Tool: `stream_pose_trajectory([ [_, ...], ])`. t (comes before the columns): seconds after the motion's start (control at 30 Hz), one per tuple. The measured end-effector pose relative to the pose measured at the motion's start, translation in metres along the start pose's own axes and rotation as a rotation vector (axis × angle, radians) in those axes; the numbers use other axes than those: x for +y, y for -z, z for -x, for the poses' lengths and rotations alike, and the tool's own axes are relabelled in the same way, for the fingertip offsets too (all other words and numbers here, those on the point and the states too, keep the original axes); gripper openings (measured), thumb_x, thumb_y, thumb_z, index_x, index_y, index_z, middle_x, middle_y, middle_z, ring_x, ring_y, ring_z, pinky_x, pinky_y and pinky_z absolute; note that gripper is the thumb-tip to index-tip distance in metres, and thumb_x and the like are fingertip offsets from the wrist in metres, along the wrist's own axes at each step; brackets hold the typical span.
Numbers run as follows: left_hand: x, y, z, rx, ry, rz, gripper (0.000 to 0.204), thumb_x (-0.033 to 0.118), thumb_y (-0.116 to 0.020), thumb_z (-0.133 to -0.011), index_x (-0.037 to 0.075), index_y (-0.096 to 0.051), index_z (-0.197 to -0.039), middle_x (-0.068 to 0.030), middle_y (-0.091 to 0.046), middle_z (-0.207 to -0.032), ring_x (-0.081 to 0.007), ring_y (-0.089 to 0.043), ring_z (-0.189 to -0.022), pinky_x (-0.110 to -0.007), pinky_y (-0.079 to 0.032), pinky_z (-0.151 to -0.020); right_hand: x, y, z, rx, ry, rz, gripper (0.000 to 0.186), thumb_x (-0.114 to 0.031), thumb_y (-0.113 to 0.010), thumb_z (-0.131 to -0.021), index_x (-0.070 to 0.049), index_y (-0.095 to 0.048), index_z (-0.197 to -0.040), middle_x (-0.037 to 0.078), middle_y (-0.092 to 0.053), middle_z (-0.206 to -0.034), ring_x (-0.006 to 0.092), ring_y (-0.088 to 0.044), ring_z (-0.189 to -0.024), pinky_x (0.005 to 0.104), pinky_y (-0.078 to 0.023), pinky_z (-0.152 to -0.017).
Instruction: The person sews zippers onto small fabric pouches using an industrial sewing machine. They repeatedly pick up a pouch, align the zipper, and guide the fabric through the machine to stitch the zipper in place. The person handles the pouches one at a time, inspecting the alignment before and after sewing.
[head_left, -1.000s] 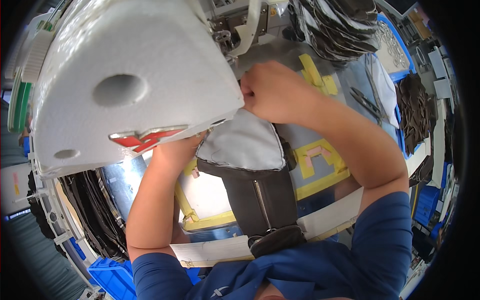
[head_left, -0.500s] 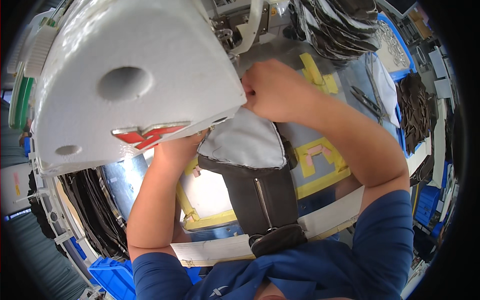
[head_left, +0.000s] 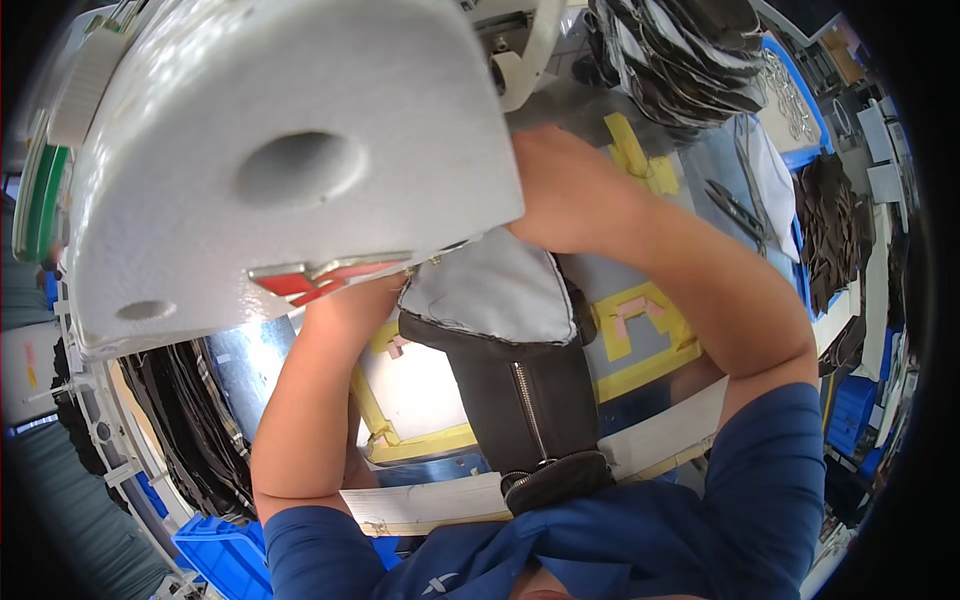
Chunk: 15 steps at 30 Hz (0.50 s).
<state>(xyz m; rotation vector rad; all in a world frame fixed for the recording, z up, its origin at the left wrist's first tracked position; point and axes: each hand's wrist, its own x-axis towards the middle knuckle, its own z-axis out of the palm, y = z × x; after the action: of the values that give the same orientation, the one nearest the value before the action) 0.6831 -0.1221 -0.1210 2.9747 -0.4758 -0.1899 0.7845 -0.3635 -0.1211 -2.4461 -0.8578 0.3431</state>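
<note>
A white sewing machine head with a red emblem fills the upper left. My left hand is under its lower edge, fingers hidden, beside a dark fabric piece with pale grey lining. This piece joins a black zippered section that runs down to a small rounded pouch at the table edge near my body. My right hand lies against the machine head's right side, above the lining; its fingers are hidden behind the housing. What either hand holds is hidden.
Stacked dark fabric pieces lie at the back, by a blue tray of small metal parts. Shears and brown offcuts are at right. Long dark pieces hang at left, above a blue crate. Yellow tape marks the work surface.
The machine head appears farther right in the view, covering more of my right hand, whose curled fingers showed earlier. The fabric piece sits very slightly farther right and has otherwise barely moved.
</note>
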Motion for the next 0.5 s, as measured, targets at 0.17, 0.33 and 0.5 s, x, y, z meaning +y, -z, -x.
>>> stream_pose_trajectory([
  [0.17,0.011,0.015,0.02,-0.089,0.275,0.196,0.045,0.0,-0.081,-0.077,0.011,-0.075,-0.12,-0.0155,-0.074,-0.12,-0.0406,-0.069,-0.113,-0.047,-0.054,-0.098,0.002,-0.004,-0.001,0.027,0.023,-0.015,0.026,-0.019,-0.069,-0.086,0.006,-0.076,-0.083,0.028,-0.073,-0.085,0.0476,-0.073,-0.089,0.0528,-0.059,-0.084],
  [0.33,0.043,0.072,0.048,-0.122,0.147,0.116,0.053,0.02,-0.087,-0.078,-0.003,-0.069,-0.122,-0.023,-0.071,-0.122,-0.0448,-0.068,-0.109,-0.051,-0.055,-0.091,0.008,0.0,0.001,-0.007,0.041,-0.018,0.023,-0.015,-0.062,-0.083,0.005,-0.075,-0.079,0.03,-0.071,-0.084,0.0491,-0.071,-0.088,0.054,-0.058,-0.082],
  [0.5,0.061,0.076,0.055,0.145,-0.265,0.282,0.052,0.033,-0.091,-0.078,-0.002,-0.069,-0.11,-0.0204,-0.07,-0.118,-0.0421,-0.069,-0.106,-0.049,-0.058,-0.089,0.015,-0.005,-0.001,0.052,0.187,-0.018,0.023,-0.013,-0.059,-0.082,0.004,-0.074,-0.077,0.03,-0.07,-0.082,0.05,-0.07,-0.086,0.0565,-0.056,-0.08],
])
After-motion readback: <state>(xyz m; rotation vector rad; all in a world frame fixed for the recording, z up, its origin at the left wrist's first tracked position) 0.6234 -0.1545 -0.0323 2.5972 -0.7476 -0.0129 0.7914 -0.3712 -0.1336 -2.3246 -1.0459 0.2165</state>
